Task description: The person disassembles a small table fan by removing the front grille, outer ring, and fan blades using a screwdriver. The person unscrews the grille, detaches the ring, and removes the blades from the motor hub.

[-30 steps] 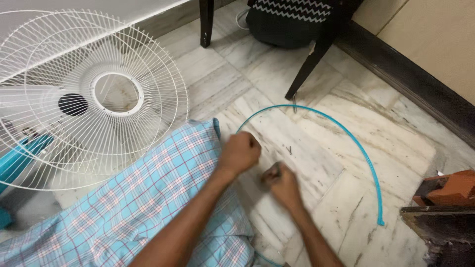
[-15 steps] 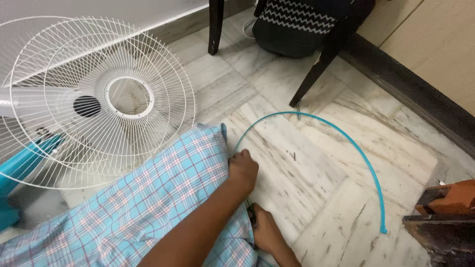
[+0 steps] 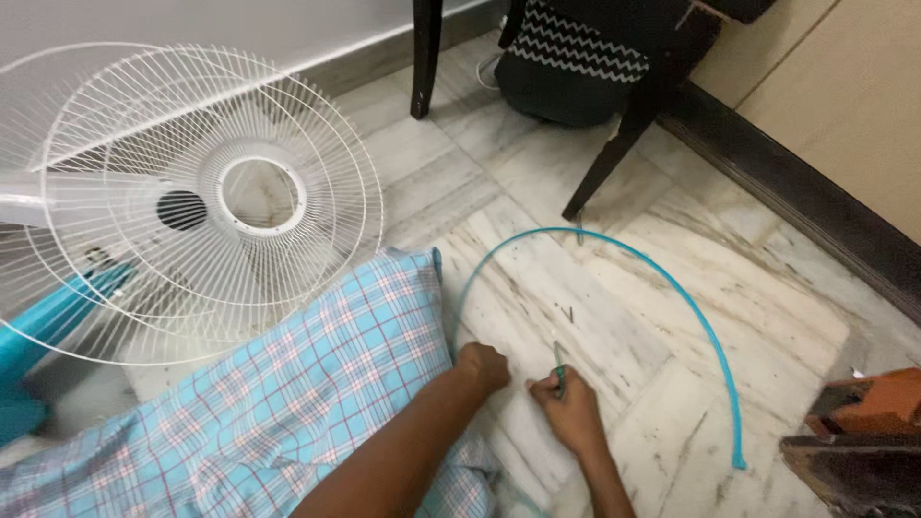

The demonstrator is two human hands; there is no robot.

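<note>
Right hand (image 3: 573,412) risen, gripping screwdriver (image 3: 558,363); left hand (image 3: 483,367) fisted.

I see a white wire fan guard (image 3: 192,206) standing over the left part of the marble floor (image 3: 787,288); a blue fan blade (image 3: 48,321) lies beneath it at the left edge; a dark chair leg (image 3: 614,158) slants down near the top, with a zigzag-patterned dark bag (image 3: 571,58) behind it; a dark skirting board (image 3: 806,197) lines the right wall; a brick (image 3: 878,398) sits at the right edge; blue checked cloth (image 3: 269,403) covers the lower left.
</note>
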